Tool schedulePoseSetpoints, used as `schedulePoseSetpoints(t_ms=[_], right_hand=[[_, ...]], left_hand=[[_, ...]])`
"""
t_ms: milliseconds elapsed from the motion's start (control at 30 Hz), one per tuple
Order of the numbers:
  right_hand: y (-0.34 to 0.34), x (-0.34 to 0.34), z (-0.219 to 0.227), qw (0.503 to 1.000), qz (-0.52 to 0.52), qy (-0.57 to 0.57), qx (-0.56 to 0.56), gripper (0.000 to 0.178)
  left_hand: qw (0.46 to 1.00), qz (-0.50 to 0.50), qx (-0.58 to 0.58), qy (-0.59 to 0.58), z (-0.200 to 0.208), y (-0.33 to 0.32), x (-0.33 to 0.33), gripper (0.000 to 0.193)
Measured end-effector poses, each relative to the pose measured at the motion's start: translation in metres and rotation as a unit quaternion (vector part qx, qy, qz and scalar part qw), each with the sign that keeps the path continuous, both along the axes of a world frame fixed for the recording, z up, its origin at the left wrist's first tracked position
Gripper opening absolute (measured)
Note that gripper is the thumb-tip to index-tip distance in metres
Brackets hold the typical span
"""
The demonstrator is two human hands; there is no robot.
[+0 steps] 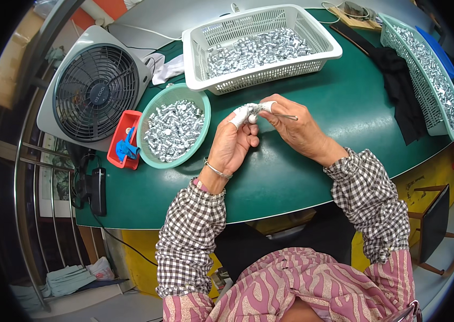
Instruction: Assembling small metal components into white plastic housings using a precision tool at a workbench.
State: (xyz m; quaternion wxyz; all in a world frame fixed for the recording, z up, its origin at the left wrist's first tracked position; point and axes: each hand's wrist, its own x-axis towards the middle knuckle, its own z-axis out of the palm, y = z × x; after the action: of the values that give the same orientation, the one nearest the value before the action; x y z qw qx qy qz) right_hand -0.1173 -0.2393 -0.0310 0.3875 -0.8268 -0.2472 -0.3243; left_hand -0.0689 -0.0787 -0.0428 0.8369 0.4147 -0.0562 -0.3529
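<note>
My left hand is closed on a small silvery metal part, held above the green table in front of me. White wrapping covers fingertips of both hands. Right beside it, my right hand pinches a thin metal rod, whose free end points to the right. The rod's other end is hidden among the fingers at the part, so I cannot tell whether it goes in. Left of my hands, a round green basket holds many similar metal parts.
A large white basket of metal parts stands at the back. Another basket of parts is at the far right, beside black cloth. On the left are a fan, a red tray with a blue item, and a black adapter.
</note>
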Motion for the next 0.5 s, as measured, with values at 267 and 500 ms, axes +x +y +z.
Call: schedulePoseSetpoints(t_ms=[267,500], right_hand=[[-0.01,0.005,-0.005,0.985,0.026,0.134,0.108,0.013],[-0.004,0.006,-0.001,0.997,-0.005,0.056,0.061,0.02]], left_hand=[[1.0,-0.005,-0.002,-0.012,-0.002,-0.005,0.001,0.019],[0.999,0.0,0.004,-0.038,-0.005,-0.003,0.001,0.02]])
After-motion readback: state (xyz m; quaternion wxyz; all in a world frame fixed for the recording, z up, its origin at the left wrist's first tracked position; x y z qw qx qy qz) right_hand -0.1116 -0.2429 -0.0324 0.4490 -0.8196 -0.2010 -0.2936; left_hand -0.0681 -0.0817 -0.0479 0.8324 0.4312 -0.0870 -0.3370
